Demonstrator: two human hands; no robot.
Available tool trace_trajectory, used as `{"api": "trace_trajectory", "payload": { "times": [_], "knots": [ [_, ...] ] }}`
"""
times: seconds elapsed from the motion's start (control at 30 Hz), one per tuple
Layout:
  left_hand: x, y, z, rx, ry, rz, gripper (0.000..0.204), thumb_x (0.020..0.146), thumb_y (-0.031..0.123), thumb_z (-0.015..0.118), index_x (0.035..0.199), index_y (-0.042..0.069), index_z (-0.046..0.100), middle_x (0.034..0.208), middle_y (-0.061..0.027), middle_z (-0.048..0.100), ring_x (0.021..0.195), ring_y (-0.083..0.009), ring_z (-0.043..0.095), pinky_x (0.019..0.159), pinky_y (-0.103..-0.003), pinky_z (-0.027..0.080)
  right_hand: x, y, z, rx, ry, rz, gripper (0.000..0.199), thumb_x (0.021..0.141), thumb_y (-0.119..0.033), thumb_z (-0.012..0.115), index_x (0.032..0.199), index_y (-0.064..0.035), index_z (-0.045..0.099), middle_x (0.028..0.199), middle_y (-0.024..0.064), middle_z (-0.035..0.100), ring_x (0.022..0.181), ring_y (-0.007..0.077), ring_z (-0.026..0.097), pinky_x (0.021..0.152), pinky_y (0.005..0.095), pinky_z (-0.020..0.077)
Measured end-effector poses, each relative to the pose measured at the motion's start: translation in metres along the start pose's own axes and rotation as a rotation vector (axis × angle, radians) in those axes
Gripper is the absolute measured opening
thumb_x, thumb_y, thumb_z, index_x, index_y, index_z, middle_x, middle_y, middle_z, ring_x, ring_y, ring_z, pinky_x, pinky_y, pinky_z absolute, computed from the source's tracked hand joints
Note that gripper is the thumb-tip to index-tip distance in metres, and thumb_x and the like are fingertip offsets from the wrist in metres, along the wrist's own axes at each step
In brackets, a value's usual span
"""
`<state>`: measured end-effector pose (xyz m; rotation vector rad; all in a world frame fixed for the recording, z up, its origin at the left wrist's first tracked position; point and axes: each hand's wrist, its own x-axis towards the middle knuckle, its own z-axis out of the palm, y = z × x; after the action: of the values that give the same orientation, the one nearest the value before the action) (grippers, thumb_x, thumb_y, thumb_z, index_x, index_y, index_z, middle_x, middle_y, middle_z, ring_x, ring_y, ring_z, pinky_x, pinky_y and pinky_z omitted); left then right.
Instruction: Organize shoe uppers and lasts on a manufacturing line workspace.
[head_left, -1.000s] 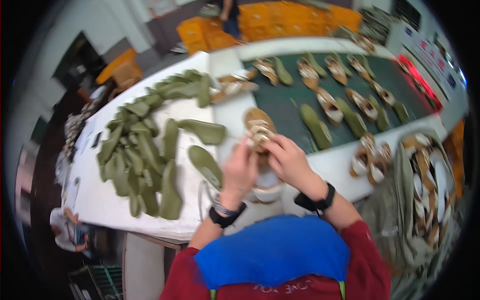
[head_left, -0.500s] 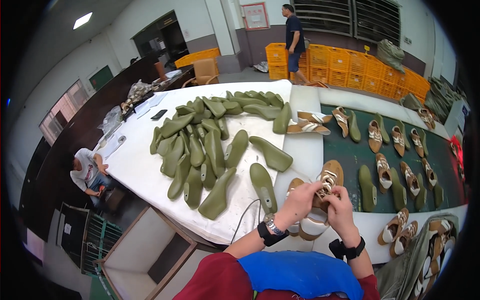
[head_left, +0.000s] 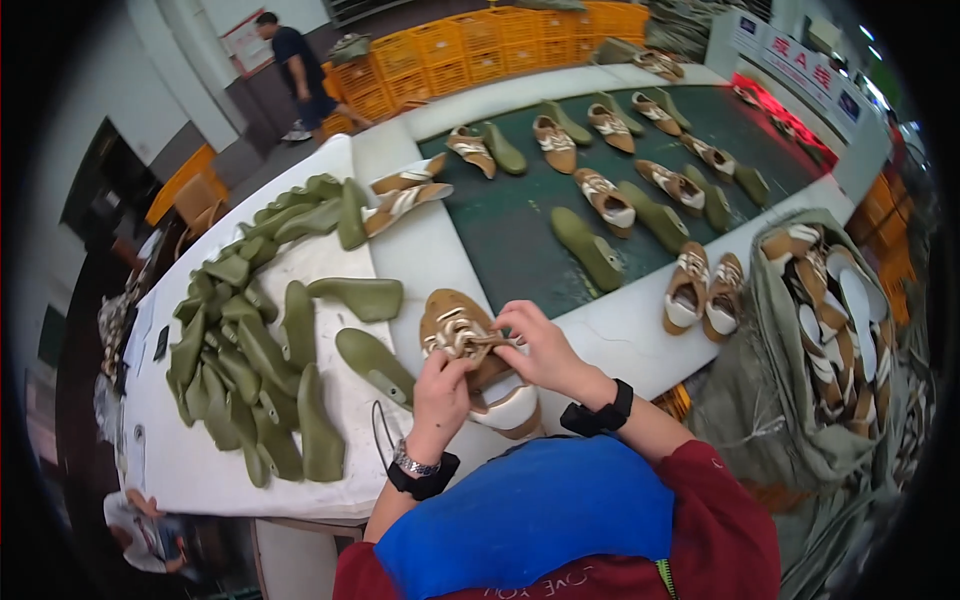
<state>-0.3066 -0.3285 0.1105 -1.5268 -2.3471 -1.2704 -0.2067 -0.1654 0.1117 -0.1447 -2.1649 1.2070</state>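
A tan and white shoe upper (head_left: 470, 345) lies on the white table (head_left: 425, 255) right in front of me. My left hand (head_left: 440, 385) grips its near side and my right hand (head_left: 540, 345) pinches its laces and tongue from the right. Both wrists wear black bands. An olive green shoe last (head_left: 375, 365) lies just left of my left hand, another (head_left: 360, 295) a little farther back.
A heap of several green lasts (head_left: 250, 350) covers the table's left. A dark green conveyor belt (head_left: 520, 215) carries shoes and lasts. A grey sack (head_left: 830, 330) of uppers stands at right. Orange crates (head_left: 480, 50) and a walking person (head_left: 295, 70) are behind.
The view has swung, so the table and belt sit differently in the picture. Both hands stay on the same shoe upper, fingers shifting at its laces.
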Motion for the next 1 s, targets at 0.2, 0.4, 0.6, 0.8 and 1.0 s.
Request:
{"api": "trace_trajectory", "payload": {
  "times": [0.2, 0.4, 0.6, 0.8, 1.0],
  "knots": [
    [0.006, -0.016, 0.022, 0.132, -0.015, -0.097, 0.021, 0.079, -0.002, 0.05, 0.094, 0.004, 0.062, 0.083, -0.0165, 0.052, 0.078, -0.035, 0.055, 0.067, -0.042, 0.046, -0.03, -0.013, -0.006, -0.22, -0.402, 0.046, 0.029, 0.077, -0.028, 0.066, 0.102, -0.0142, 0.059, 0.091, 0.0086, 0.059, 0.08, 0.029, 0.06, 0.068, 0.0373, 0.049],
    [0.007, -0.02, 0.025, -0.022, -0.178, -0.114, 0.038, 0.077, 0.005, 0.059, 0.114, 0.002, 0.053, 0.112, -0.022, 0.052, 0.102, -0.0372, 0.052, 0.087, -0.039, 0.044, -0.013, 0.07, -0.021, -0.444, -0.326, 0.224, 0.027, 0.075, -0.026, 0.065, 0.098, -0.0133, 0.059, 0.095, 0.0126, 0.059, 0.083, 0.0321, 0.061, 0.072, 0.0426, 0.0492],
    [-0.029, -0.073, 0.004, 0.207, -0.154, -0.169, 0.039, 0.074, 0.005, 0.062, 0.111, 0.0, 0.054, 0.108, -0.0213, 0.053, 0.103, -0.0374, 0.05, 0.09, -0.042, 0.042, 0.033, 0.176, -0.041, -0.667, -0.237, 0.418, 0.034, 0.071, -0.019, 0.068, 0.103, -0.0136, 0.058, 0.103, 0.0143, 0.056, 0.094, 0.0345, 0.058, 0.08, 0.0418, 0.0481],
    [-0.051, -0.122, -0.018, 0.43, -0.04, -0.398, 0.053, 0.073, 0.01, 0.065, 0.122, 0.001, 0.046, 0.126, -0.027, 0.04, 0.116, -0.0431, 0.039, 0.097, -0.047, 0.035, 0.075, 0.244, -0.036, -0.722, -0.088, 0.351, 0.053, 0.076, -0.012, 0.061, 0.126, -0.0167, 0.044, 0.122, 0.0224, 0.047, 0.095, 0.0399, 0.058, 0.08, 0.0439, 0.0486],
    [-0.049, -0.18, -0.004, 0.067, 0.213, -0.781, 0.051, 0.073, 0.007, 0.061, 0.121, 0.003, 0.047, 0.133, -0.031, 0.033, 0.126, -0.0435, 0.03, 0.104, -0.042, 0.03, 0.056, 0.133, 0.071, -0.418, -0.856, 0.285, 0.062, 0.077, -0.038, 0.063, 0.132, -0.0186, 0.04, 0.088, 0.0166, 0.065, 0.083, 0.0342, 0.063, 0.072, 0.043, 0.05]
  ]
}}
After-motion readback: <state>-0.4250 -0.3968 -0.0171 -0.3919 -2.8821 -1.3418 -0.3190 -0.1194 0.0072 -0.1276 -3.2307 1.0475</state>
